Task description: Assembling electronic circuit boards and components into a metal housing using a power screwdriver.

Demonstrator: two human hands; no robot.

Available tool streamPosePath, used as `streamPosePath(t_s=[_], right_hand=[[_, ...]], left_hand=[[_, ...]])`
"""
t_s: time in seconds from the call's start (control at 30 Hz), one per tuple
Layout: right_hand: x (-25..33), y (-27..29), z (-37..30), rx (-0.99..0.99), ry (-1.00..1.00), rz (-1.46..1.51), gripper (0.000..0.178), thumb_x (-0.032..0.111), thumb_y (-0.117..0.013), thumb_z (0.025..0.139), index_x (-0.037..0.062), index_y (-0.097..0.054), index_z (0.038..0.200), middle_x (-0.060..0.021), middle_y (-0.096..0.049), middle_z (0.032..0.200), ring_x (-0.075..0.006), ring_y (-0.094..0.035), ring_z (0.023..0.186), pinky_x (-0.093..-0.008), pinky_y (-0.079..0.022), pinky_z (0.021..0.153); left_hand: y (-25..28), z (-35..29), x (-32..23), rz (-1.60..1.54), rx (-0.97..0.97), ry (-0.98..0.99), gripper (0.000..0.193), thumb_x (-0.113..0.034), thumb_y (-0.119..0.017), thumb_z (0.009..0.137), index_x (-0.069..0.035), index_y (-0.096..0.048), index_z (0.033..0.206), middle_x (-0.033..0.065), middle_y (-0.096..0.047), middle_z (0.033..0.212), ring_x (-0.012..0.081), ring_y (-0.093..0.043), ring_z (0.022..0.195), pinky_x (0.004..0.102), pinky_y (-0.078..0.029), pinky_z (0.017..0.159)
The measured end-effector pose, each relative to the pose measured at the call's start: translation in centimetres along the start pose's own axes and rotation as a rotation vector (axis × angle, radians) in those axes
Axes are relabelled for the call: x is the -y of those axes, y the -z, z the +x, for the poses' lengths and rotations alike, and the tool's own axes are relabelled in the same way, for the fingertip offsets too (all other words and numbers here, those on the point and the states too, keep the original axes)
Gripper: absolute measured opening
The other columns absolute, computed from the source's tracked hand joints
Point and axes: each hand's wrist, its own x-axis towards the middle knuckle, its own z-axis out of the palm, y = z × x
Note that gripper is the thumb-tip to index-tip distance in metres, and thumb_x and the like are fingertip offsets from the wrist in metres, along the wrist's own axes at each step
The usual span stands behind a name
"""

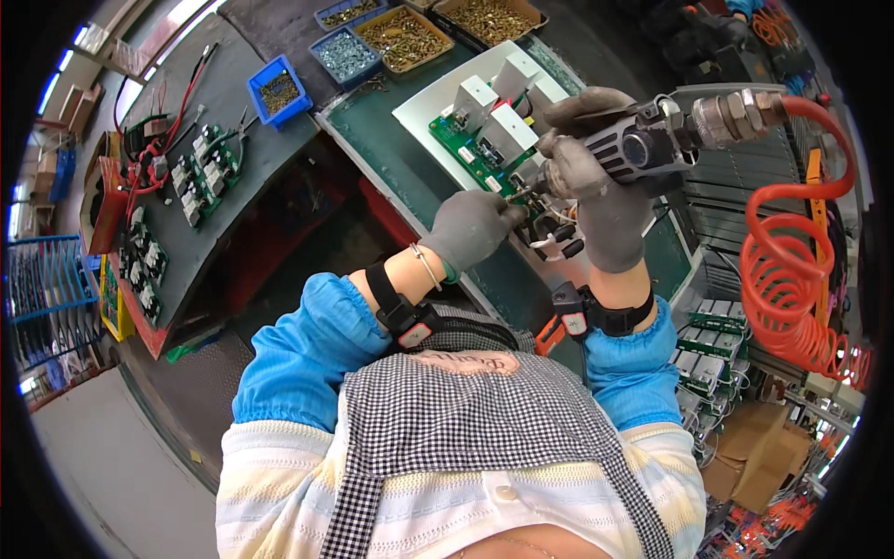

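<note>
My right hand, in a grey glove, is closed around a grey and black air screwdriver. The tool lies nearly level, its bit pointing left at the near edge of a green circuit board. My left hand, gloved too, has its fingertips pressed together beside the bit; whatever they pinch is hidden. Tall silver heat sinks stand on the board, which rests on a white panel. Several wires and black-tipped leads hang at the board's near right corner, below the tool.
A red coiled hose runs from the screwdriver down the right side. Trays of brass-coloured screws and a blue tray of silver parts line the far edge. A small blue bin and more circuit boards sit on the left bench.
</note>
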Motion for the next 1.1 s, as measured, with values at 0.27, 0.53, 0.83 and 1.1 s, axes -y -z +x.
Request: streamPosePath(t_s=[0.27, 0.53, 0.83, 1.1], right_hand=[[1.7, -0.9, 0.1, 0.025, -0.073, -0.113, 0.023, -0.006, -0.066, 0.078, 0.0007, -0.063, 0.1, -0.005, -0.068, 0.098, -0.009, -0.062, 0.083, -0.0252, -0.051, 0.074], [4.3, 0.5, 2.6, 0.143, 0.616, 0.148, 0.08, 0.059, -0.072, 0.08, 0.0097, -0.05, 0.138, -0.0186, -0.05, 0.141, -0.0339, -0.048, 0.131, -0.0514, -0.036, 0.111], [-3.4, -6.3, -0.3, -0.09, 0.017, -0.105, 0.097, 0.071, -0.068, 0.078, 0.0013, -0.045, 0.142, -0.017, -0.038, 0.152, -0.0283, -0.043, 0.136, -0.0407, -0.037, 0.113], [3.8, -10.1, -7.2, -0.096, -0.52, -0.2, 0.043, 0.03, -0.071, 0.087, -0.0053, -0.065, 0.11, -0.0124, -0.07, 0.096, -0.0175, -0.068, 0.085, -0.032, -0.054, 0.076]], left_hand=[[-0.1, 0.1, 0.2, 0.025, -0.023, -0.009, 0.039, -0.041, -0.059, 0.092, -0.004, -0.073, 0.09, 0.0195, -0.069, 0.084, 0.0382, -0.067, 0.081, 0.0463, -0.052, 0.075], [9.2, -1.7, -0.3, -0.541, 0.582, -0.408, 0.074, -0.058, -0.069, 0.086, 0.004, -0.061, 0.126, 0.0061, -0.067, 0.103, 0.0143, -0.062, 0.092, 0.0296, -0.053, 0.081], [16.4, 3.4, 0.4, -1.282, 0.982, -0.344, 0.055, -0.043, -0.075, 0.086, -0.008, -0.06, 0.126, 0.0038, -0.067, 0.114, 0.0137, -0.063, 0.102, 0.0303, -0.054, 0.084], [20.2, 9.4, 1.8, -1.08, 1.05, -0.369, 0.061, -0.025, -0.082, 0.079, 0.001, -0.058, 0.128, 0.0103, -0.067, 0.115, 0.0183, -0.064, 0.105, 0.033, -0.052, 0.093]])
